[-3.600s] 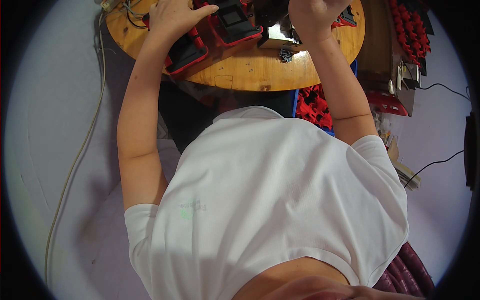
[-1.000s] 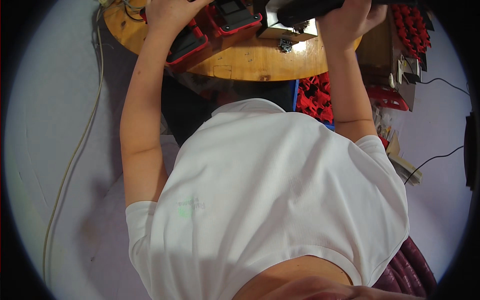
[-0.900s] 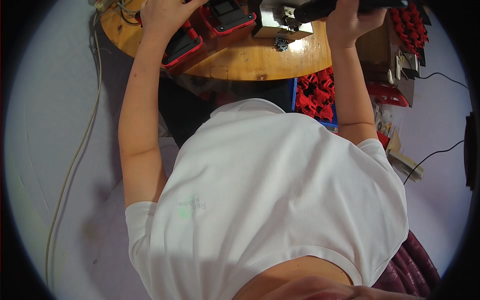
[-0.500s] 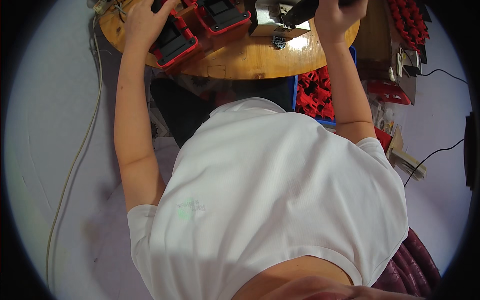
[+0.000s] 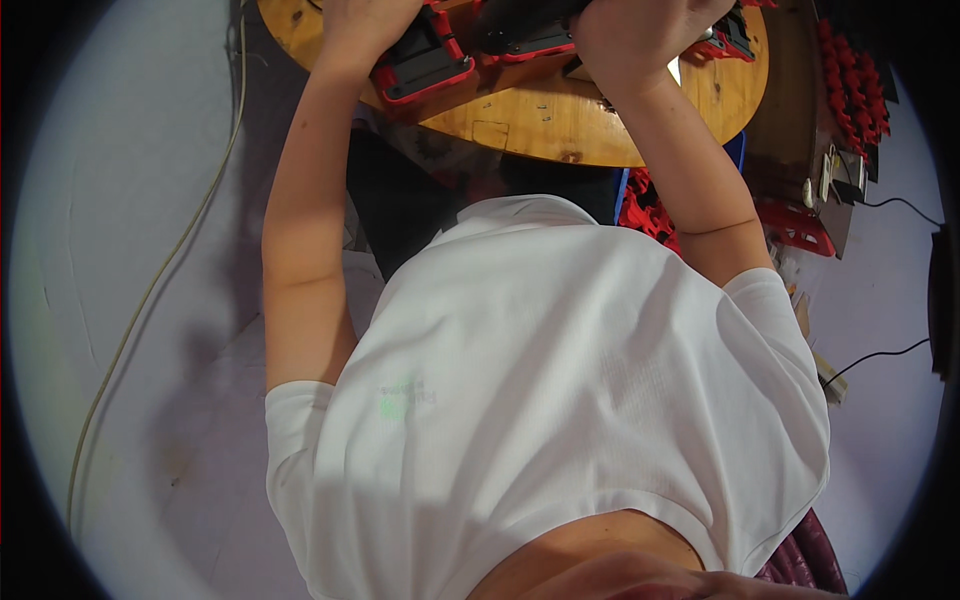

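Observation:
At the top edge, my left hand [image 5: 370, 22] is at the left side of a black-and-red case-like part [image 5: 425, 72]; its fingers are cut off by the picture's edge. My right hand [image 5: 635, 40] is closed around a long black tool [image 5: 525, 18] whose exact kind I cannot make out. The tool points left, over a second black-and-red part [image 5: 540, 50] beside the first. Where its tip lies is hard to tell. Behind my right wrist, the metal box is almost wholly hidden.
The parts lie on a round wooden table [image 5: 545, 125]. Another red-and-black piece [image 5: 730, 42] is right of my right hand. Below the table edge, red pieces [image 5: 645, 210] fill a blue crate. More red parts [image 5: 850, 85] stand far right. A pale cable [image 5: 165, 275] runs down the left.
My right hand has moved left with the black tool, from the metal box to above the black-and-red parts. The whole view has shifted, and my left hand remains by the left part.

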### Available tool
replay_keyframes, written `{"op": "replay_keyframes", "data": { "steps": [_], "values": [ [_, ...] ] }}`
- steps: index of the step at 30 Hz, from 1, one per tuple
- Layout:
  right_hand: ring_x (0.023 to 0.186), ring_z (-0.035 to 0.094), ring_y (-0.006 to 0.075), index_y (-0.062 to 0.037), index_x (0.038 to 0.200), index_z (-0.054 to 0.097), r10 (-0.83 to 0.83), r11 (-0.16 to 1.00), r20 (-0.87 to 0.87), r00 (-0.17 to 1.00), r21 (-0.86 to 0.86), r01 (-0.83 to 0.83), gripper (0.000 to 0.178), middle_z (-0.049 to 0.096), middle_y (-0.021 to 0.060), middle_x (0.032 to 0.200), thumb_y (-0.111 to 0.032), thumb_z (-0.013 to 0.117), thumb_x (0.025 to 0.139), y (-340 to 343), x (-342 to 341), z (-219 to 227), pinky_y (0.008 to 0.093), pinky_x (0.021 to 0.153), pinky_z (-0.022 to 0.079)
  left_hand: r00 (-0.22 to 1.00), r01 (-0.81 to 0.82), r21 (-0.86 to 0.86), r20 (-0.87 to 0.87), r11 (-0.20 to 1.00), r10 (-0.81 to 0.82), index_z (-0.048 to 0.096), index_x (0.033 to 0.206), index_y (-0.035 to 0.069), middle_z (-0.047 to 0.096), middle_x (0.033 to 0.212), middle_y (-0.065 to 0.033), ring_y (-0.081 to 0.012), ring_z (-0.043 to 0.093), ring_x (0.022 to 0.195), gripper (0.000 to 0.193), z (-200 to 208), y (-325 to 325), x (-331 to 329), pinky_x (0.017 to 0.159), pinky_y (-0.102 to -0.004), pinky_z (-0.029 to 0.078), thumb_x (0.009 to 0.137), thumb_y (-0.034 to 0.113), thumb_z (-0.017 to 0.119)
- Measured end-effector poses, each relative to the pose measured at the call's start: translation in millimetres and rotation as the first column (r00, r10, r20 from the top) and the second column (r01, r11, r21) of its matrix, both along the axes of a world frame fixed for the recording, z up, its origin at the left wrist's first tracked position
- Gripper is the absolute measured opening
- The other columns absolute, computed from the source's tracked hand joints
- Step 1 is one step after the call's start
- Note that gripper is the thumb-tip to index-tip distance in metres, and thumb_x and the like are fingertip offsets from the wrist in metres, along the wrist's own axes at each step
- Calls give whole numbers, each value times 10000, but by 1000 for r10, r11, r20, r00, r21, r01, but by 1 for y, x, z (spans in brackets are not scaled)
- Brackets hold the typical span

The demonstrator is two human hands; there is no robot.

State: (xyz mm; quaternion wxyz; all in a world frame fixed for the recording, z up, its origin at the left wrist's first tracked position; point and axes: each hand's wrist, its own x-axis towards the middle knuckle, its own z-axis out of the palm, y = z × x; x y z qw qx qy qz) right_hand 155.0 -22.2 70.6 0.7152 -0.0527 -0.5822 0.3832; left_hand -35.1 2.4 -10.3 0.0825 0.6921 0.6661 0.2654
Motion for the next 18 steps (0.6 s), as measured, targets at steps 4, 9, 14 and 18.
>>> {"op": "replay_keyframes", "data": {
  "steps": [4, 9, 14, 18],
  "values": [
    [638, 627, 142, -20, 1109, 521, -57, 998, 96, 994, -10, 58, 343, 654, 86, 836, -225, 744, 948, -2, -12, -4, 290, 564, 526, 1000, 14, -10, -1, 1000, -14, 722, 1111, 3, 707, 1152, -222, -420, 616, 1109, 482, 2, -5, 3, 1019, -512, 453, 944, 444, 620],
    [646, 618, 120, 14, 1186, 490, 24, 970, 232, 972, 230, -79, 412, 648, 54, 831, -100, 756, 893, 12, -21, -16, 256, 581, 494, 990, 144, 63, -2, 988, -144, 721, 1106, 17, 717, 1125, -222, -430, 631, 1092, 429, 0, -2, -4, 1006, -519, 458, 959, 400, 597],
    [698, 631, 110, 44, 1243, 480, -30, 985, 143, 989, 174, 5, 509, 657, 59, 874, -79, 778, 849, 4, -40, -16, 244, 624, 503, 997, 80, 10, 21, 997, -80, 721, 1099, 8, 717, 1116, -222, -436, 632, 1065, 431, 4, -2, -3, 969, -514, 475, 946, 397, 615],
    [702, 637, 125, 23, 1223, 495, -12, 997, 135, 991, 83, 1, 461, 658, 69, 882, -136, 763, 884, 11, -25, -31, 262, 624, 512, 997, 61, 5, 38, 998, -61, 721, 1092, 1, 718, 1108, -222, -440, 632, 1043, 433, 3, 0, -5, 940, -509, 488, 936, 395, 629]
  ]
}}
